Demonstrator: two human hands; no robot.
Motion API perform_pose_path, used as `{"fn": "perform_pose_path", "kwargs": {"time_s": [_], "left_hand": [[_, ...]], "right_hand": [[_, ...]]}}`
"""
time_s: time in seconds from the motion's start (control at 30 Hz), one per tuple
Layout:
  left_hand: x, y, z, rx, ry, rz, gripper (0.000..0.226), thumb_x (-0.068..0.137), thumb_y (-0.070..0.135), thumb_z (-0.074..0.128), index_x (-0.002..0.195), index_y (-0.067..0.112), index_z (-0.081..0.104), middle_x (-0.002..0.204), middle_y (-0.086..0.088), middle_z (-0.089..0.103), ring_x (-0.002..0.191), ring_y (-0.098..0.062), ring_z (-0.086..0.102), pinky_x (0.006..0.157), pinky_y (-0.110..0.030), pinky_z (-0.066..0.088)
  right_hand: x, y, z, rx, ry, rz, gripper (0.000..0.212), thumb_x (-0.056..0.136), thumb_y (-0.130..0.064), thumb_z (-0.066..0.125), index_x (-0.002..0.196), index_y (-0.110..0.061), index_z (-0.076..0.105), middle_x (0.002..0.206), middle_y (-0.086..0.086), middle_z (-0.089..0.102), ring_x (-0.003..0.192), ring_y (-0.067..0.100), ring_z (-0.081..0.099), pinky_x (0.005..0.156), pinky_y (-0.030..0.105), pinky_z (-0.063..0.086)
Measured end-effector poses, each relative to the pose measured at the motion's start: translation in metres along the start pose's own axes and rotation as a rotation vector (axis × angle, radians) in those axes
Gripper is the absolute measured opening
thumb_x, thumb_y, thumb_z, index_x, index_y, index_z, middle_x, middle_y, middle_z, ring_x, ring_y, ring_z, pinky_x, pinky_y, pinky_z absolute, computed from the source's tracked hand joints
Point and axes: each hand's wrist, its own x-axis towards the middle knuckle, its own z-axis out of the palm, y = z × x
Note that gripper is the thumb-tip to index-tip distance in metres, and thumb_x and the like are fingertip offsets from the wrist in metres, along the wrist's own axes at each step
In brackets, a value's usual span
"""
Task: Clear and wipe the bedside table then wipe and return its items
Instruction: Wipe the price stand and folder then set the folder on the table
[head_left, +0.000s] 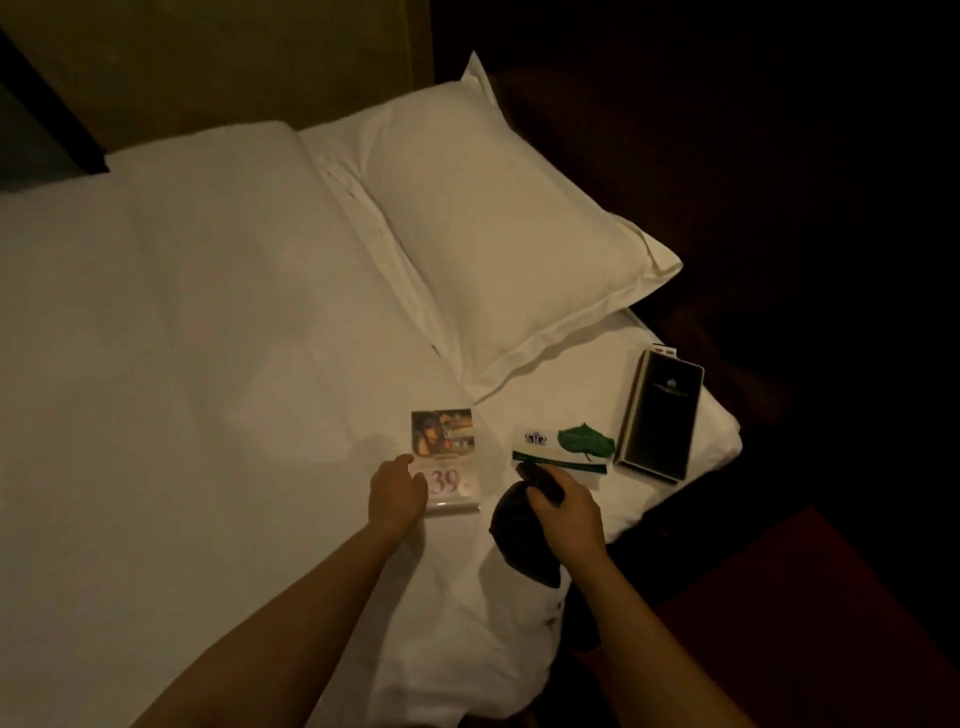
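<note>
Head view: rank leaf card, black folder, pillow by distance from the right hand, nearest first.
From the right hand:
1. leaf card, just beyond the fingers, partly covered by them.
2. black folder, farther right, near the bed's edge.
3. pillow, farthest, up at the bed's head.

A dim hotel bedroom: a made bed with plain white sheets (208, 364), a plump white pillow (498, 249) and a black crested folder (660, 421).

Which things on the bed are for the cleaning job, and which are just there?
For the job: dark cloth in right hand; clear-sleeved "39" card under left hand; green-leaf white card; black rectangular folder.
Just there: white pillow; white bedsheet.
</note>
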Motion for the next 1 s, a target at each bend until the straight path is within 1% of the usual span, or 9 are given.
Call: {"fn": "perform_pose_path", "kwargs": {"time_s": [0.17, 0.3, 0.43, 0.53, 0.63, 0.73, 0.83, 0.9, 1.0], "left_hand": [[0.042, 0.006, 0.003, 0.086, -0.154, -0.124, 0.035, 0.088, 0.012, 0.05, 0.121, 0.002, 0.048, 0.125, -0.022, 0.053, 0.114, -0.037, 0.054, 0.098, -0.039, 0.046], [0.065, 0.008, 0.008, 0.062, -0.192, -0.203, 0.039, 0.085, 0.008, 0.05, 0.122, 0.003, 0.042, 0.126, -0.022, 0.049, 0.115, -0.037, 0.051, 0.095, -0.039, 0.045], [0.08, 0.0, 0.011, -0.065, -0.194, -0.227, 0.04, 0.087, 0.007, 0.049, 0.126, -0.001, 0.043, 0.127, -0.024, 0.051, 0.115, -0.037, 0.053, 0.087, -0.033, 0.044], [0.083, -0.003, 0.007, -0.126, -0.238, -0.234, 0.021, 0.089, 0.016, 0.051, 0.104, 0.003, 0.057, 0.114, -0.02, 0.063, 0.101, -0.031, 0.06, 0.071, -0.026, 0.041], [0.079, -0.002, 0.0, -0.233, -0.274, -0.244, 0.016, 0.089, 0.022, 0.051, 0.091, 0.008, 0.058, 0.104, -0.016, 0.068, 0.088, -0.027, 0.063, 0.069, -0.027, 0.045], [0.069, 0.007, -0.012, -0.371, -0.224, -0.193, 0.013, 0.093, 0.024, 0.045, 0.087, 0.017, 0.054, 0.101, -0.012, 0.066, 0.078, -0.018, 0.057, 0.066, -0.026, 0.044], [0.059, 0.027, -0.03, -0.572, -0.179, -0.106, 0.018, 0.095, 0.027, 0.042, 0.082, 0.026, 0.055, 0.09, 0.001, 0.066, 0.073, -0.008, 0.058, 0.057, -0.018, 0.044], [0.054, 0.04, -0.042, -0.658, -0.18, -0.084, 0.017, 0.095, 0.026, 0.042, 0.091, 0.022, 0.058, 0.087, 0.004, 0.065, 0.075, -0.009, 0.06, 0.059, -0.018, 0.044], [0.05, 0.053, -0.054, -0.63, -0.191, -0.053, 0.017, 0.094, 0.017, 0.042, 0.092, 0.007, 0.055, 0.084, -0.008, 0.062, 0.072, -0.018, 0.056, 0.063, -0.029, 0.045]], "right_hand": [[0.034, -0.021, 0.005, 0.01, 0.049, 0.066, 0.036, 0.091, -0.013, 0.054, 0.127, -0.01, 0.054, 0.123, 0.014, 0.061, 0.111, 0.027, 0.055, 0.087, 0.022, 0.036], [0.061, -0.033, 0.017, -0.015, 0.05, 0.081, 0.034, 0.091, -0.013, 0.054, 0.125, -0.007, 0.055, 0.116, 0.017, 0.06, 0.1, 0.023, 0.056, 0.083, 0.024, 0.041], [0.077, -0.043, 0.04, -0.021, -0.004, 0.14, 0.039, 0.091, -0.015, 0.056, 0.129, -0.008, 0.052, 0.125, 0.018, 0.053, 0.11, 0.031, 0.056, 0.099, 0.037, 0.046], [0.085, -0.05, 0.058, -0.048, -0.024, 0.134, 0.038, 0.09, -0.015, 0.056, 0.128, -0.01, 0.053, 0.125, 0.02, 0.051, 0.11, 0.032, 0.054, 0.1, 0.038, 0.045], [0.09, -0.06, 0.071, -0.105, -0.033, 0.121, 0.041, 0.09, -0.017, 0.056, 0.13, -0.013, 0.051, 0.126, 0.02, 0.046, 0.114, 0.032, 0.05, 0.101, 0.033, 0.04], [0.087, -0.07, 0.08, -0.216, -0.037, 0.031, 0.046, 0.09, -0.02, 0.057, 0.134, -0.018, 0.046, 0.129, 0.018, 0.04, 0.12, 0.033, 0.043, 0.105, 0.034, 0.036], [0.076, -0.08, 0.094, -0.368, -0.096, -0.179, 0.053, 0.09, -0.023, 0.056, 0.14, -0.025, 0.039, 0.144, 0.012, 0.031, 0.129, 0.028, 0.033, 0.109, 0.032, 0.029], [0.07, -0.082, 0.101, -0.467, -0.091, -0.299, 0.055, 0.091, -0.024, 0.054, 0.142, -0.031, 0.035, 0.15, 0.01, 0.025, 0.133, 0.028, 0.028, 0.111, 0.033, 0.026], [0.08, -0.081, 0.091, -0.481, 0.032, -0.348, 0.054, 0.091, -0.02, 0.053, 0.141, -0.03, 0.037, 0.15, 0.012, 0.028, 0.131, 0.031, 0.032, 0.11, 0.038, 0.031]]}}
